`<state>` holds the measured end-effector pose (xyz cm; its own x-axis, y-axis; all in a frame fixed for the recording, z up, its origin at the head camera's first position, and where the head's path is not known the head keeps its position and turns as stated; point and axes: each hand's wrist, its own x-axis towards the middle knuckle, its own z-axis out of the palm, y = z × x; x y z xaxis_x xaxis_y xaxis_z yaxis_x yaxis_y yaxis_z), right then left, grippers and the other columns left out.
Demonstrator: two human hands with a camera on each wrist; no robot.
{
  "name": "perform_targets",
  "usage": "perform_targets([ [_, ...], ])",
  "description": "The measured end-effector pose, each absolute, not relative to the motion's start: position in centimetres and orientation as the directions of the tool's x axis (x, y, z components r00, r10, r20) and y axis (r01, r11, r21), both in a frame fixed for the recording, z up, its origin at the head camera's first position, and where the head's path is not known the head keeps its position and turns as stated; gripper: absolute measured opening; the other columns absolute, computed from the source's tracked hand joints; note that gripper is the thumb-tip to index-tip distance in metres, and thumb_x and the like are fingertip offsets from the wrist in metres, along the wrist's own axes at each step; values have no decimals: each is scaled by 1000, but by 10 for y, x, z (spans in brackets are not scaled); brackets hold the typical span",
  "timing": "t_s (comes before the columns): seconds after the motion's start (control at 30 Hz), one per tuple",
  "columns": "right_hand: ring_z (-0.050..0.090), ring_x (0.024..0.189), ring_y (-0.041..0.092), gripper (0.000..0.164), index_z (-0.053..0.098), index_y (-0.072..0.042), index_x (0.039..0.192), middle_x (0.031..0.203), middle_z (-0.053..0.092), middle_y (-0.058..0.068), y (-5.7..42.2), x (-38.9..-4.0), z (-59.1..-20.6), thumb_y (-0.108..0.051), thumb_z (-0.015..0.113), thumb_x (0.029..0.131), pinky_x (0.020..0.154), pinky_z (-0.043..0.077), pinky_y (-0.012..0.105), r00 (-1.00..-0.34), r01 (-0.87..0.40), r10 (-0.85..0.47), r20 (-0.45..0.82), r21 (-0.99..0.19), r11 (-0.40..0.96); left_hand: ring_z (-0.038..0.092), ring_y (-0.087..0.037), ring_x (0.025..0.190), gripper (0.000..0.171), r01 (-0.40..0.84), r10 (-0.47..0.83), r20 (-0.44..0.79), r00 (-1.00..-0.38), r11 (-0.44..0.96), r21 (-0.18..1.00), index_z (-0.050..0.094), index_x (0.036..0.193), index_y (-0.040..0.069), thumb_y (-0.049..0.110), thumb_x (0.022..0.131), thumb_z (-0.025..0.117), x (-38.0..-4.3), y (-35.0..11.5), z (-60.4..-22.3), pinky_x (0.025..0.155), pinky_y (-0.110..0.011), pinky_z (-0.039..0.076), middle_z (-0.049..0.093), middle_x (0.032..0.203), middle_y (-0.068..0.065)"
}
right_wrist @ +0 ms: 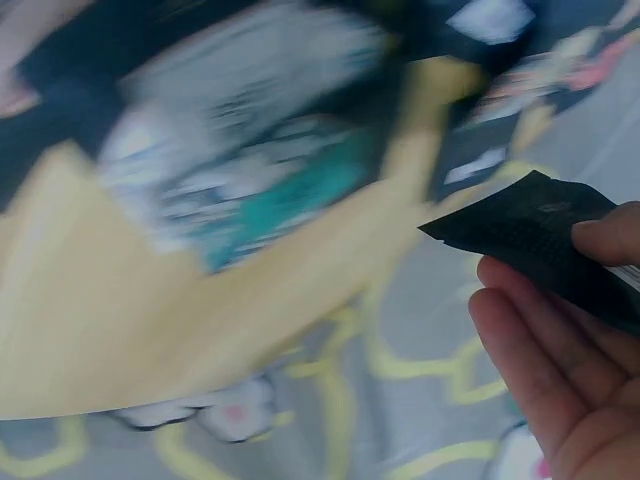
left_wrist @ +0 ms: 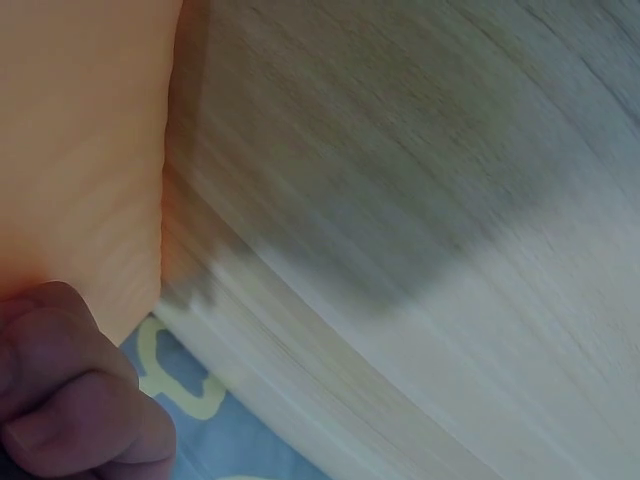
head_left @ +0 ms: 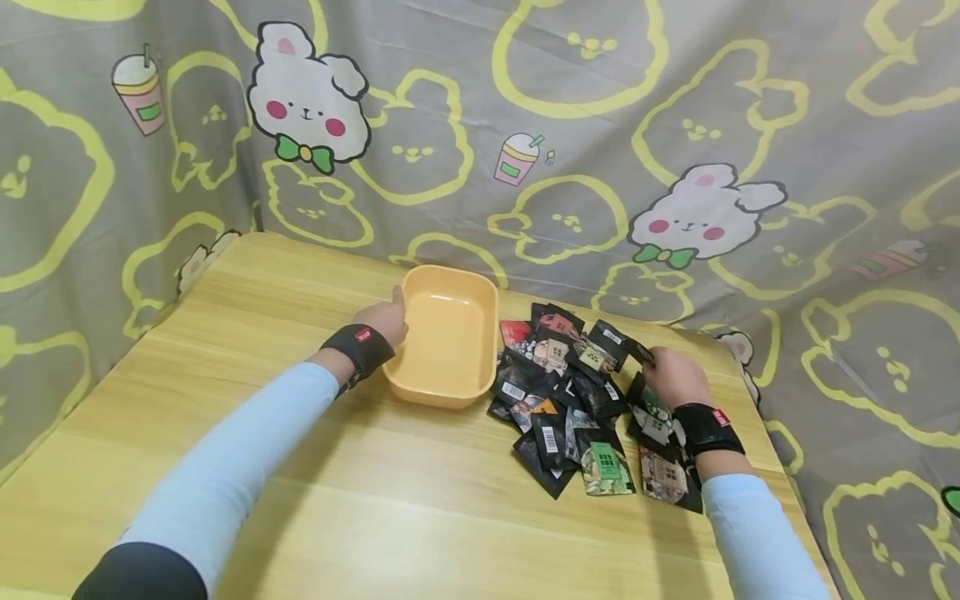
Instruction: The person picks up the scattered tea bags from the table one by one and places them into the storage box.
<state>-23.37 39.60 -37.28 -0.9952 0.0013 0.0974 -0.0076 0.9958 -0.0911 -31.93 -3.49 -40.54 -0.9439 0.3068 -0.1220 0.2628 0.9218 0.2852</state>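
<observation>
An orange-yellow plastic basin (head_left: 442, 396) stands on the wooden table, its inside bare. At its left side, my left hand (head_left: 384, 321) grips the wall near the rim; the left wrist view shows curled fingers (left_wrist: 85, 420) against the basin's outer wall (left_wrist: 80, 160). My right hand (head_left: 675, 375) is raised over the right end of a heap of small flat packets (head_left: 525, 375). Between thumb and fingers it pinches one black packet (right_wrist: 540, 235), with part of a white label at the edge. Many heap packets are black with coloured pictures or barcode labels.
The pale wooden table (head_left: 360, 500) reaches back to a grey patterned curtain (head_left: 450, 117), which hangs behind and at both sides. The heap lies directly right of the basin. A few packets (head_left: 663, 475) lie under and beside the right wrist.
</observation>
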Motion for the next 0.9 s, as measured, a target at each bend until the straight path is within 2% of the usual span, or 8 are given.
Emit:
perform_targets([
  [0.13, 42, 52, 21, 21, 49, -5, 68, 58, 46, 7, 358, -252, -357, -7, 48, 89, 52, 31, 33, -992, -67, -58, 117, -75, 995, 56, -21, 55, 72, 249, 293, -130, -947, 929, 275, 7, 145, -12, 20, 95, 47, -317, -36, -397, 54, -32, 46, 59, 68, -10],
  [0.3, 46, 54, 22, 18, 53, -6, 73, 61, 52, 8, 298, -277, -343, -8, 50, 90, 53, 35, 36, -983, -144, -139, 118, -36, 989, 57, -22, 58, 72, 246, 286, -123, -950, 932, 268, 8, 145, -12, 19, 94, 49, -316, -35, -394, 55, -32, 47, 60, 69, -10],
  [0.43, 50, 56, 23, 17, 57, -7, 75, 64, 56, 8, 251, -294, -336, -7, 51, 90, 56, 39, 38, -960, -254, -252, 126, 1, 967, 57, -20, 57, 71, 242, 281, -126, -951, 935, 261, 9, 146, -11, 19, 94, 49, -315, -34, -394, 55, -31, 48, 60, 69, -9],
  [0.67, 57, 59, 24, 18, 60, -6, 77, 66, 59, 8, 190, -313, -346, -8, 50, 92, 56, 47, 41, -896, -417, -427, 121, 106, 903, 57, -19, 59, 71, 229, 270, -122, -955, 934, 276, 11, 146, -9, 18, 94, 50, -308, -33, -394, 56, -30, 48, 59, 69, -7],
  [0.9, 61, 64, 27, 14, 61, -6, 78, 69, 62, 8, 149, -320, -355, -5, 52, 89, 54, 49, 42, -856, -495, -509, 92, 137, 858, 56, -19, 58, 69, 209, 244, -108, -964, 941, 265, 14, 147, -7, 18, 94, 50, -309, -34, -401, 55, -30, 47, 59, 69, -7],
])
